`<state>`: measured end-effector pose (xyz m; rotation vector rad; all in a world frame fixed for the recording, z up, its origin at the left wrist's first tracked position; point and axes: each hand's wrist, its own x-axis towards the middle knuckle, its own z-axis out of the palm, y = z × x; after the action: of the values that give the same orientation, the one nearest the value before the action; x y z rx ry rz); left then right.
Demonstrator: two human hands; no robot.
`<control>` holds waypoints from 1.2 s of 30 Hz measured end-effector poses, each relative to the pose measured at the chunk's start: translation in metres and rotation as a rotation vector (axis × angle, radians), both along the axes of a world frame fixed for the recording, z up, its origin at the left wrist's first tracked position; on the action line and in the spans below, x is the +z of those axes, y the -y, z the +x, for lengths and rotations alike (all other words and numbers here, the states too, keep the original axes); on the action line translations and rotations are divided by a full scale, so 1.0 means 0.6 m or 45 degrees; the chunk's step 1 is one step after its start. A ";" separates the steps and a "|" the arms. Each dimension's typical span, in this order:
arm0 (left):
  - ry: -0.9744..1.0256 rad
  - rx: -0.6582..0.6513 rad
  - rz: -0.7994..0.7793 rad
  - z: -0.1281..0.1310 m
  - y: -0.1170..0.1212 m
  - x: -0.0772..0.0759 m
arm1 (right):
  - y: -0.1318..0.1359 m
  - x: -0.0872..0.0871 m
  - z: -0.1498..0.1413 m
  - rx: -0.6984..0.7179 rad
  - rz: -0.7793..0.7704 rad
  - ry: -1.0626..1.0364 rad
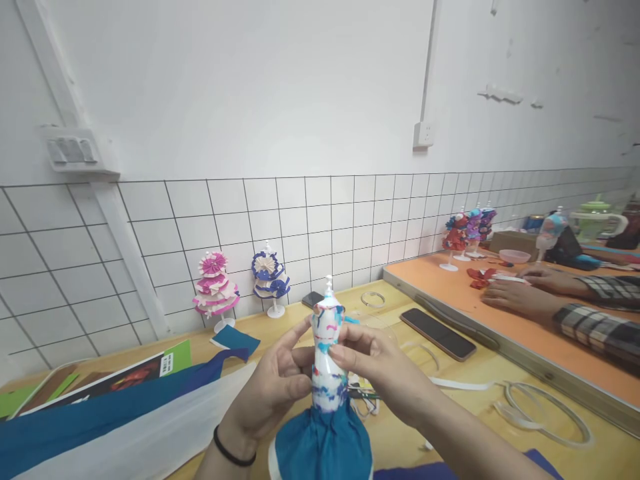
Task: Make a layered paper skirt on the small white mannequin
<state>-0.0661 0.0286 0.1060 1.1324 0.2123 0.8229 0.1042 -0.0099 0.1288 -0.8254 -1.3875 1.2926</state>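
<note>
A small white dress form (pixel 327 373) marked with pink, blue and purple stands upright in front of me. A gathered teal skirt (pixel 325 443) hangs around its lower part. From the left, my left hand (pixel 280 377), with a black band on the wrist, closes its fingers on the form's side. On the other side my right hand (pixel 367 357) grips its chest and waist between thumb and fingers. A short bright blue strip (pixel 351 321) sticks out near the form's right shoulder, above my right fingers.
Teal fabric (pixel 125 387) and white fabric (pixel 150 427) lie at left. Two small dressed forms, one pink (pixel 217 290) and one navy (pixel 271 277), stand by the wall. A phone (pixel 438 333) and ribbon coils (pixel 545 413) lie at right. Another person's hands (pixel 520 300) work on the orange table (pixel 425 273).
</note>
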 end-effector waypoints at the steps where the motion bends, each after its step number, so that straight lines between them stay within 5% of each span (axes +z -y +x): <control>1: 0.012 0.023 -0.013 0.000 0.000 0.001 | -0.001 0.000 0.001 -0.027 0.017 0.008; 13: -0.301 0.356 0.227 0.006 0.011 0.023 | -0.026 0.006 0.002 -0.238 0.076 0.027; 19: -0.562 0.741 0.327 0.012 0.021 0.041 | -0.029 0.020 0.001 -0.175 0.019 0.001; 22: -0.569 0.981 0.302 -0.005 0.013 0.053 | -0.029 0.019 0.017 -0.288 -0.031 0.034; 28: -0.621 1.331 0.255 -0.052 -0.015 0.055 | -0.030 -0.034 0.082 -0.479 0.013 0.637; 36: -0.819 1.440 0.397 -0.038 -0.040 0.014 | 0.007 -0.122 0.210 -0.530 -0.068 0.848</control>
<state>-0.0887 0.0526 0.1147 1.5427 1.3873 1.4748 0.2304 -0.0142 0.0556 -1.5823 -1.5667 0.7541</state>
